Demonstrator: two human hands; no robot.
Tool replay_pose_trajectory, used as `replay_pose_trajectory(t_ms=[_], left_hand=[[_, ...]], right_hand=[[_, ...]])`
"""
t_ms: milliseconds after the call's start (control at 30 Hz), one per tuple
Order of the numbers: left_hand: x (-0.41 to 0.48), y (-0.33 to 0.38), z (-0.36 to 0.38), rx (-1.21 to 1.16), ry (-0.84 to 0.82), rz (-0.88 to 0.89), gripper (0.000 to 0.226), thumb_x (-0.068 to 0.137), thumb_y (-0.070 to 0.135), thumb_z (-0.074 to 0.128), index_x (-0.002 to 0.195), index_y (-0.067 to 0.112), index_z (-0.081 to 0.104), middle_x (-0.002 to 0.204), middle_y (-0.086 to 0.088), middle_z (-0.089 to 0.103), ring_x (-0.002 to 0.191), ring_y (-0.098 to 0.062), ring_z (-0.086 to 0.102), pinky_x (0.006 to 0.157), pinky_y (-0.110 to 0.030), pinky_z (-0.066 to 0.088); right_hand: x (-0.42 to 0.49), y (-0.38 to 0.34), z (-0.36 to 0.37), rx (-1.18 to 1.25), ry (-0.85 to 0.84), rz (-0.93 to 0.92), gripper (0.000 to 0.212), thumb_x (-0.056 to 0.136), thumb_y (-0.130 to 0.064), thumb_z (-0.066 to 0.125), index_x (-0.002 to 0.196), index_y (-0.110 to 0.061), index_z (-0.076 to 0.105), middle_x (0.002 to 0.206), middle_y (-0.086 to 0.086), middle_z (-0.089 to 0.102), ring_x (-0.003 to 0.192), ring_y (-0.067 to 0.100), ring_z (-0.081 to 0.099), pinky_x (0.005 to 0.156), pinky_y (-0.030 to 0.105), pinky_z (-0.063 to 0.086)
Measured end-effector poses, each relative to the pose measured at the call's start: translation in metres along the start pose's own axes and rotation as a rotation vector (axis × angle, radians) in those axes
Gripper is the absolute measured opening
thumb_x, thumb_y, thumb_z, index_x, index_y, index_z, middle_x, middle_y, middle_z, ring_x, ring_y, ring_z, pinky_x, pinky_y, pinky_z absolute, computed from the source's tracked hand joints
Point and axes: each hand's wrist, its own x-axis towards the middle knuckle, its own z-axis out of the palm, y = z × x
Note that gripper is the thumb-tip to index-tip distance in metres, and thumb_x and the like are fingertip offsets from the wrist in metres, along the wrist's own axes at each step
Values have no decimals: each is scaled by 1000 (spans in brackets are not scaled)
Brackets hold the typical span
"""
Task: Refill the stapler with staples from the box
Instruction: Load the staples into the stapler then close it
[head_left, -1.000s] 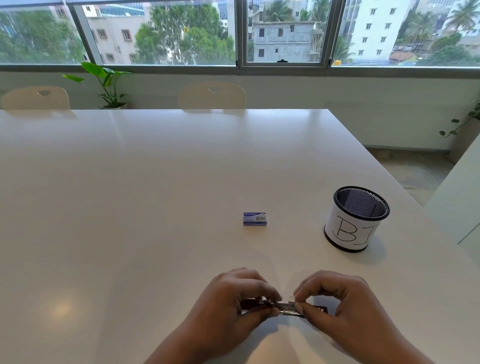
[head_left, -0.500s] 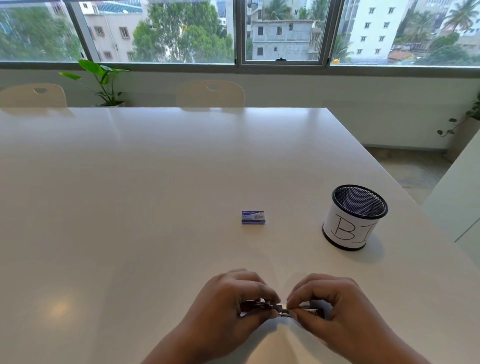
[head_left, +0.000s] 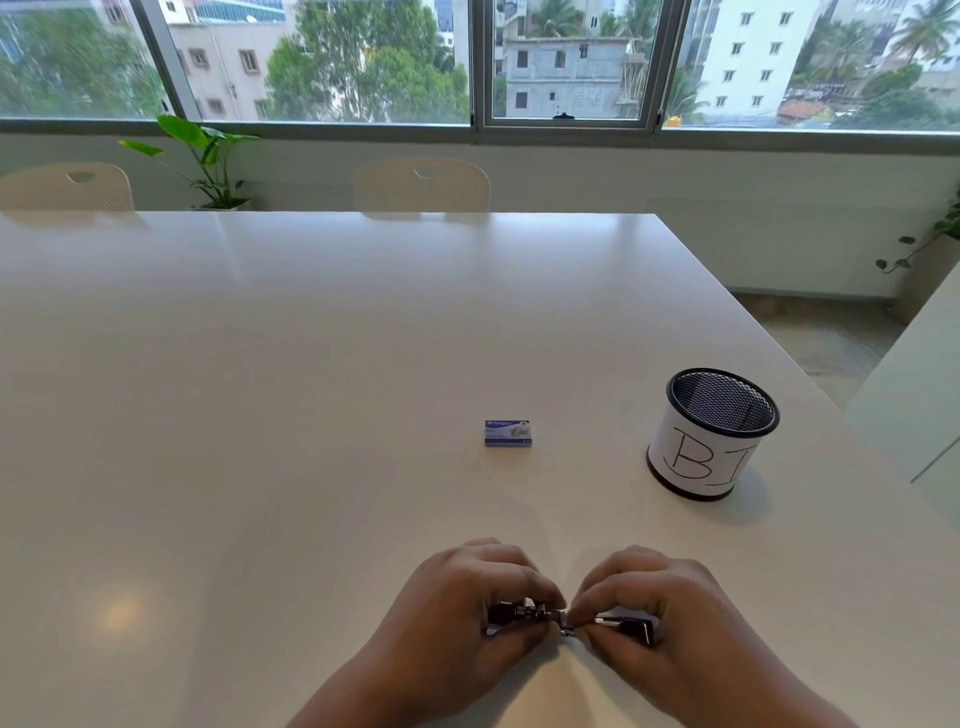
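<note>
Step in hand, as judged: working the stapler (head_left: 631, 626) open or seating its magazine, both hands on it near the desk's (head_left: 260, 415) near edge. To do this well: pin the body steady with one hand, let the other slide or press the metal part straight along the stapler's length, no twisting; keep fingertips off the spring track so nothing snaps back.

Left hand (head_left: 467, 618): fingers curled tight, thumb and forefinger pinched on the dark left end of the stapler. Right hand (head_left: 660, 618): likewise closed, fingertips pinching the metal middle, the rest of the hand cupped over the black right end. The fingertips of the two hands almost meet. Whether the magazine is open is hidden by the fingers.

Staple box (head_left: 508, 433): closed as far as can be seen, lying flat mid-desk, well apart from the hands, toward the far edge. Mesh cup (head_left: 711, 434) stands near the right edge.
</note>
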Motion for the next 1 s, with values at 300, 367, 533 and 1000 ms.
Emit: replay_pose_trajectory(t_ms=[300,367,533,1000], left_hand=[[1,3,0,9,5,9,13,84,32,73,96,28,75,88,11,71,84,-5,64,69,-32,55],[1,3,0,15,7,10,12,84,31,74,96,28,75,88,11,71,84,-5,64,69,-32,55],[0,3,0,15,8,6,13,83,31,74,96,29,74,88,10,71,84,-5,64,69,-32,55],[1,2,0,35,17,-2,15,82,33,74,96,30,73,88,12,71,83,-4,63,68,-32,55]], right_hand=[[-1,-3,0,-155,8,-80,6,72,-29,77,77,-32,77,76,-22,73,80,-5,62,62,21,55],[-1,-5,1,-210,9,-92,5,74,-35,72,77,-33,76,76,-23,72,79,-3,60,60,22,55],[-2,-12,2,-307,10,-117,8,75,-40,69,74,-33,75,75,-21,68,77,1,59,56,22,54],[-5,-22,11,-524,50,-176,15,68,-28,82,60,-26,69,68,-16,67,64,12,61,50,20,50]])
